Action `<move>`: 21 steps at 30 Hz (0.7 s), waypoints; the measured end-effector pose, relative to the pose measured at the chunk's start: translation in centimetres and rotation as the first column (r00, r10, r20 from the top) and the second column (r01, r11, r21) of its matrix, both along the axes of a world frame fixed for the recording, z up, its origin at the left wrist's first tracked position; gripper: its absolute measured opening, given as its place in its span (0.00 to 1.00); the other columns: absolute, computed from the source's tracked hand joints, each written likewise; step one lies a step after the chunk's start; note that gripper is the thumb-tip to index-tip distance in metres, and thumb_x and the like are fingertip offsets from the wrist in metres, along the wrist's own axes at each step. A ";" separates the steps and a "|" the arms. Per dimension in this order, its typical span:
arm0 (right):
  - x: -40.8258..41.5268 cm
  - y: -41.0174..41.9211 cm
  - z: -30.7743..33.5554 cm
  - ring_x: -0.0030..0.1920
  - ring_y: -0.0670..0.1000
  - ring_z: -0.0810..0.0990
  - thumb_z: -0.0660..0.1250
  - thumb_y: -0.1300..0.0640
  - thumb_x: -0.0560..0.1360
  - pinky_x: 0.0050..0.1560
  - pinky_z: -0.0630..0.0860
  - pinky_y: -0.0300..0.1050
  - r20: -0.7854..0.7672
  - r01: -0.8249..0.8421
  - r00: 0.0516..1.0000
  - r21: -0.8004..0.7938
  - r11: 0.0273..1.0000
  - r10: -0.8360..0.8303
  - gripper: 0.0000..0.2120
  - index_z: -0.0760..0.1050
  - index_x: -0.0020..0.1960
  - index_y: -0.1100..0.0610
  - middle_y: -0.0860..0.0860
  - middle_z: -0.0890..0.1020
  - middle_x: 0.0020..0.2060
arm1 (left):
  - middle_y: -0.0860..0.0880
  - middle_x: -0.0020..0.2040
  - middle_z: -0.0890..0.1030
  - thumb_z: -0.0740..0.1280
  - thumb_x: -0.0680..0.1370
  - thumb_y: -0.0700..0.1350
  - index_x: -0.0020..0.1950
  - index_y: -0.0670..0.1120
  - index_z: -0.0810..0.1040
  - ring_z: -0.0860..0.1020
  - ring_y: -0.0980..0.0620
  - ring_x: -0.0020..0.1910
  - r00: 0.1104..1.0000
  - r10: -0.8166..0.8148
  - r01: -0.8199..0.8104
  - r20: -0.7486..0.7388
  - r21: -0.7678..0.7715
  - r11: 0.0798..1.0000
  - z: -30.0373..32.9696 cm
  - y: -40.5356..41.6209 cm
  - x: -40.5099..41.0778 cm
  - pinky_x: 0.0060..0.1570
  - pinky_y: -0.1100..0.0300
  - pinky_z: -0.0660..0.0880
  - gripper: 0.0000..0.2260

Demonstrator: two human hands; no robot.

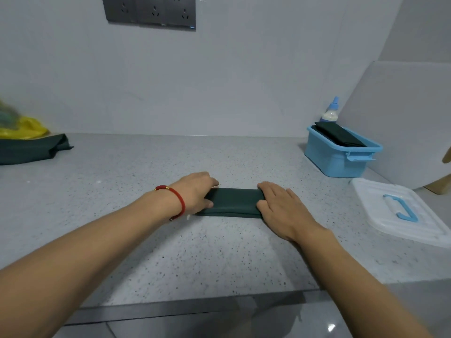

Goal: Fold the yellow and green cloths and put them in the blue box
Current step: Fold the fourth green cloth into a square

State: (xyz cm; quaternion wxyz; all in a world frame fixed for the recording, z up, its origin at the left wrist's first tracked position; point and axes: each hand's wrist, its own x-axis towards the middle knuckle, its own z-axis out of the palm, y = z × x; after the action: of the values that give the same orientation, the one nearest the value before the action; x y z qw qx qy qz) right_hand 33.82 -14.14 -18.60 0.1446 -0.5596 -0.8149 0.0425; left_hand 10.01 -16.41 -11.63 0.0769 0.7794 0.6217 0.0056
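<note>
Mid-frame: folded green cloth [233,202] lies flat on the speckled counter [170,252]. Left hand [195,193] and right hand [280,206] press its ends, fingers curled over the edges. Final crease, seemingly. Next: lift into blue box [341,159], right of frame, already holding a dark folded cloth [339,135].

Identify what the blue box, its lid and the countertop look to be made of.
Blue box: moulded plastic, seemingly, with a smooth, slightly glossy wall and a clip latch. Lid: translucent whitish plastic, ribbed, with a blue handle. Countertop: pale grey speckled stone or composite, with a matte look; which one cannot be told.
</note>
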 end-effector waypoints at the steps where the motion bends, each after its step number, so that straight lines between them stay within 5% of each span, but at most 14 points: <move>1: 0.0 -0.3 0.0 0.60 0.48 0.70 0.50 0.47 0.82 0.71 0.64 0.51 -0.018 0.032 0.999 0.042 0.999 -0.031 0.20 0.67 0.70 0.53 0.49 0.73 0.65 | 0.45 0.66 0.72 0.69 0.81 0.47 0.74 0.45 0.71 0.74 0.46 0.62 0.999 0.016 -0.015 0.030 -0.033 0.999 -0.2 -0.3 -0.3 0.64 0.52 0.73 0.23; 6: 0.3 -0.6 0.4 0.52 0.48 0.68 0.58 0.40 0.75 0.60 0.69 0.51 -0.076 0.109 0.992 0.099 0.989 -0.102 0.17 0.68 0.58 0.49 0.46 0.70 0.51 | 0.46 0.65 0.69 0.70 0.80 0.51 0.71 0.47 0.69 0.71 0.46 0.61 0.988 0.116 -0.108 0.099 -0.079 0.991 -0.8 -0.5 -1.4 0.65 0.50 0.72 0.22; 10: 0.6 -1.3 1.1 0.46 0.47 0.70 0.67 0.49 0.71 0.51 0.65 0.48 -0.303 0.017 0.953 0.077 0.997 0.007 0.13 0.65 0.51 0.47 0.44 0.73 0.44 | 0.47 0.55 0.74 0.73 0.78 0.45 0.58 0.50 0.64 0.74 0.49 0.50 0.968 0.124 -0.129 0.220 0.008 0.992 -1.3 -1.0 -1.0 0.48 0.55 0.75 0.18; 14: 1.0 -1.8 1.6 0.40 0.46 0.75 0.69 0.55 0.74 0.51 0.69 0.47 -0.435 -0.032 0.900 0.005 0.999 0.031 0.15 0.65 0.54 0.45 0.46 0.77 0.38 | 0.47 0.48 0.77 0.72 0.78 0.42 0.55 0.51 0.61 0.77 0.50 0.42 0.955 0.134 -0.142 0.263 0.011 0.990 -1.5 -1.1 -0.8 0.37 0.60 0.74 0.19; 18: 2.1 -1.7 1.7 0.34 0.40 0.75 0.71 0.61 0.78 0.39 0.73 0.35 -0.696 -0.018 0.717 -0.062 0.998 -0.030 0.21 0.66 0.62 0.43 0.47 0.75 0.39 | 0.48 0.46 0.77 0.71 0.79 0.42 0.55 0.52 0.59 0.76 0.51 0.39 0.944 0.088 -0.089 0.319 -0.009 0.996 -0.2 -0.1 0.0 0.32 0.64 0.72 0.19; 21: 3.5 -1.0 2.0 0.36 0.43 0.76 0.71 0.63 0.78 0.46 0.77 0.40 -0.842 0.064 0.528 -0.092 0.994 -0.112 0.25 0.65 0.67 0.45 0.51 0.77 0.44 | 0.46 0.48 0.77 0.71 0.79 0.42 0.59 0.53 0.59 0.77 0.50 0.40 0.888 0.067 -0.086 0.455 0.022 0.996 1.5 1.6 1.4 0.36 0.61 0.75 0.21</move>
State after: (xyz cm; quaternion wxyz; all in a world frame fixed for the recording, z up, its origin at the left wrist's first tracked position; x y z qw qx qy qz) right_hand 37.32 -15.09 -16.57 0.5083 -0.5128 -0.6131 0.3205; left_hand 11.36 -14.78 -10.16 0.2034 0.7328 0.6167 0.2031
